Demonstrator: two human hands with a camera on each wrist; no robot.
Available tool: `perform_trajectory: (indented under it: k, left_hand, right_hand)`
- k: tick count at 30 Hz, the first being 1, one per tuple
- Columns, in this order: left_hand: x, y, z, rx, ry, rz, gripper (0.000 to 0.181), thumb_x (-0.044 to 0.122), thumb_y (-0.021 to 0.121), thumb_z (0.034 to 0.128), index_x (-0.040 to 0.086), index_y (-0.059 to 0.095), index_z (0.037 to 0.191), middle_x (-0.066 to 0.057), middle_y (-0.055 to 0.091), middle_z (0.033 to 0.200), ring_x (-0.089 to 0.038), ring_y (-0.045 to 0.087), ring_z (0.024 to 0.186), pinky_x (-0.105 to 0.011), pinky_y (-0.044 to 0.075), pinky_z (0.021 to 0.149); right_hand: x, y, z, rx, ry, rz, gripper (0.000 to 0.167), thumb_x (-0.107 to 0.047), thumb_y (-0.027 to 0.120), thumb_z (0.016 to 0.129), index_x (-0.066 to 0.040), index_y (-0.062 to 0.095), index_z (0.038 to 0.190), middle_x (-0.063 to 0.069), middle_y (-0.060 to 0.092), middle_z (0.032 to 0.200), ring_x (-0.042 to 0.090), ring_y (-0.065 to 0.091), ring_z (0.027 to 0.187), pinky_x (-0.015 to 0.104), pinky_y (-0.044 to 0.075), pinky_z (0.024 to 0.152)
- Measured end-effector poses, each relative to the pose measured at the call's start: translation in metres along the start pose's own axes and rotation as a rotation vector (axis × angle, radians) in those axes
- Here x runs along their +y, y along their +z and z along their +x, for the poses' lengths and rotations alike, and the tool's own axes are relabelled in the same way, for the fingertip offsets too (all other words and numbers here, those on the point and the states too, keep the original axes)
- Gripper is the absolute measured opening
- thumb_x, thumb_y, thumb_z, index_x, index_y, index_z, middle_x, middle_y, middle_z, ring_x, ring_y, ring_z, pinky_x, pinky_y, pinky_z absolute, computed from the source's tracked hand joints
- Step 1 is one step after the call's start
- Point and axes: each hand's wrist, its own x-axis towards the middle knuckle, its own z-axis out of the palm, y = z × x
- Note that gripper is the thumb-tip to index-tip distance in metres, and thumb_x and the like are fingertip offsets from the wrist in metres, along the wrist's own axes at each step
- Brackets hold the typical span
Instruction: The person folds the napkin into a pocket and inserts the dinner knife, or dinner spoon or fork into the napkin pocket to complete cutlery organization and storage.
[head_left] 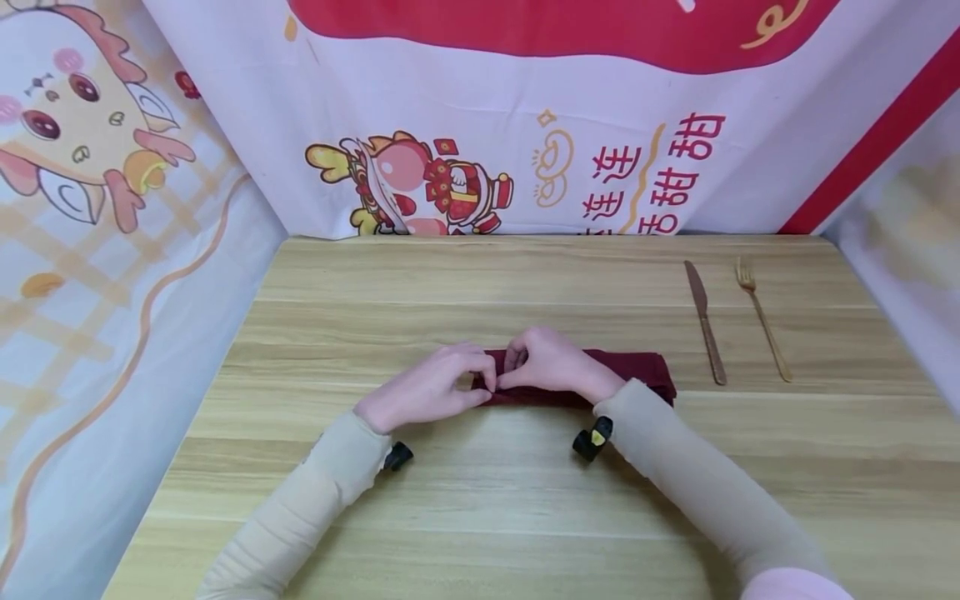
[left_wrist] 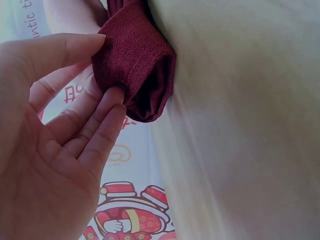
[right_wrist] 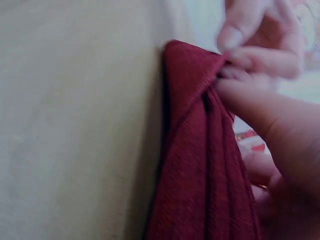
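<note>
A dark red cloth napkin (head_left: 633,371), folded into a long narrow strip, lies across the middle of the table. At its left end my left hand (head_left: 435,383) pinches the cloth between thumb and fingers. The left wrist view shows that end of the napkin (left_wrist: 135,55) turned over, with a hollow fold at its tip. My right hand (head_left: 551,362) holds the strip close beside the left one. Seen from the right wrist, its thumb (right_wrist: 260,107) presses in under the folded corner, while its other fingers lie behind the layered napkin (right_wrist: 192,165), partly hidden.
To the right of the napkin, a table knife (head_left: 705,321) and a fork (head_left: 763,321), both copper-gold, lie side by side on the wooden table (head_left: 480,517). A printed white cloth (head_left: 465,92) hangs along the table's far edge, and another patterned cloth (head_left: 202,275) hangs at the left.
</note>
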Motion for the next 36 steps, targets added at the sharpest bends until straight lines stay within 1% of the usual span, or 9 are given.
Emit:
perform_trajectory:
  k: [3, 5, 7, 15, 17, 20, 24, 27, 36]
  left_hand:
    - [0.001, -0.002, 0.000, -0.005, -0.006, -0.012, 0.012, 0.006, 0.074, 0.0925, 0.018, 0.071, 0.093, 0.011, 0.061, 0.097, -0.014, 0.061, 0.091, -0.033, 0.052, 0.083]
    - [0.001, -0.002, 0.000, -0.008, -0.006, -0.009, 0.011, 0.007, 0.074, 0.0924, 0.018, 0.071, 0.092, 0.011, 0.061, 0.097, -0.014, 0.061, 0.092, -0.034, 0.052, 0.083]
    - [0.002, -0.003, 0.000, -0.010, -0.005, 0.000, 0.011, 0.007, 0.074, 0.0922, 0.018, 0.070, 0.092, 0.011, 0.061, 0.097, -0.014, 0.061, 0.091, -0.035, 0.052, 0.083]
    - [0.003, -0.002, 0.001, -0.009, -0.009, 0.000, 0.011, 0.008, 0.076, 0.0921, 0.018, 0.070, 0.092, 0.010, 0.061, 0.096, -0.015, 0.061, 0.089, -0.035, 0.052, 0.081]
    - [0.002, -0.001, 0.002, -0.008, -0.011, -0.006, 0.010, 0.008, 0.075, 0.0924, 0.017, 0.070, 0.092, 0.009, 0.062, 0.096, -0.015, 0.061, 0.089, -0.036, 0.052, 0.081]
    - [0.002, -0.001, 0.003, -0.004, -0.018, -0.007, 0.011, 0.008, 0.075, 0.0925, 0.018, 0.071, 0.094, 0.009, 0.063, 0.097, -0.015, 0.062, 0.090, -0.035, 0.053, 0.082]
    - [0.003, -0.002, 0.007, 0.011, -0.058, -0.014, 0.013, 0.007, 0.075, 0.0925, 0.017, 0.072, 0.099, 0.011, 0.063, 0.101, -0.012, 0.061, 0.093, -0.033, 0.053, 0.083]
    - [0.005, -0.001, 0.013, 0.031, -0.079, 0.000, 0.014, 0.006, 0.076, 0.0919, 0.016, 0.072, 0.102, 0.011, 0.062, 0.103, -0.011, 0.061, 0.092, -0.031, 0.053, 0.082]
    - [0.005, 0.013, 0.028, -0.027, -0.075, 0.141, 0.013, 0.008, 0.075, 0.0926, 0.016, 0.074, 0.103, 0.006, 0.066, 0.105, -0.012, 0.059, 0.104, -0.031, 0.047, 0.094]
  right_hand:
    - [0.002, -0.004, -0.002, -0.046, 0.025, 0.097, 0.022, -0.033, 0.087, 0.081, -0.015, 0.074, 0.078, -0.005, 0.069, 0.072, 0.013, 0.061, 0.067, 0.030, 0.052, 0.063]
    - [0.001, -0.004, -0.002, -0.051, 0.032, 0.108, 0.023, -0.035, 0.088, 0.080, -0.016, 0.074, 0.078, -0.006, 0.069, 0.071, 0.013, 0.062, 0.067, 0.030, 0.051, 0.063]
    - [0.000, -0.003, -0.002, -0.034, 0.031, 0.087, 0.025, -0.036, 0.088, 0.078, -0.016, 0.073, 0.076, -0.006, 0.068, 0.070, 0.013, 0.061, 0.066, 0.030, 0.051, 0.062]
    - [-0.008, 0.009, 0.003, 0.093, 0.034, -0.178, 0.035, -0.044, 0.085, 0.075, -0.020, 0.063, 0.062, -0.008, 0.057, 0.057, 0.012, 0.054, 0.054, 0.028, 0.046, 0.053]
    - [-0.006, 0.009, 0.003, 0.099, 0.023, -0.173, 0.035, -0.043, 0.085, 0.075, -0.020, 0.063, 0.064, -0.008, 0.058, 0.058, 0.012, 0.054, 0.054, 0.028, 0.046, 0.053]
    - [-0.001, 0.005, -0.001, 0.065, -0.027, -0.071, 0.027, -0.037, 0.084, 0.080, -0.018, 0.067, 0.072, -0.007, 0.062, 0.064, 0.012, 0.057, 0.059, 0.029, 0.048, 0.056]
    - [0.013, -0.006, -0.013, -0.011, -0.122, 0.064, 0.012, -0.029, 0.081, 0.089, -0.018, 0.075, 0.086, -0.008, 0.069, 0.078, 0.012, 0.061, 0.071, 0.031, 0.052, 0.065]
    - [0.022, -0.017, -0.028, -0.032, -0.153, 0.062, 0.006, -0.027, 0.079, 0.092, -0.022, 0.078, 0.089, -0.012, 0.070, 0.085, 0.011, 0.062, 0.077, 0.031, 0.052, 0.070]
    - [0.047, -0.037, -0.074, -0.032, -0.092, 0.032, 0.006, -0.019, 0.083, 0.088, -0.021, 0.077, 0.088, -0.009, 0.067, 0.078, 0.013, 0.061, 0.070, 0.029, 0.051, 0.061]
